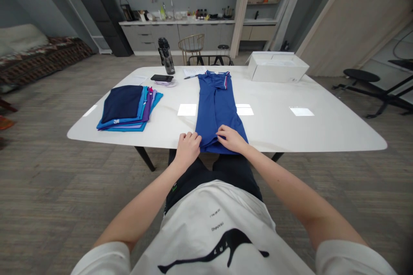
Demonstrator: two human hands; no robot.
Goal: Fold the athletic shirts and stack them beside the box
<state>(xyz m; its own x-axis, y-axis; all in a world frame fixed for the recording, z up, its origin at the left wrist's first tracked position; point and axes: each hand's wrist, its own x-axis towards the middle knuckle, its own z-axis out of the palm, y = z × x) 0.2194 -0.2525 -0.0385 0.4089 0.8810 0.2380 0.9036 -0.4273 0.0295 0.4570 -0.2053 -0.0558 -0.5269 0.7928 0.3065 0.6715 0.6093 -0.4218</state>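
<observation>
A royal-blue shirt lies folded into a long narrow strip on the white table, collar at the far end. My left hand grips the strip's near left corner at the table's front edge, fingers curled on the cloth. My right hand pinches the near right part of the same hem, fingers bent onto the fabric.
A stack of folded blue and purple shirts sits to the left. Beyond it are a black phone, a dark bottle, a pen and paper. An open white box stands at the far right. Chairs stand behind the table.
</observation>
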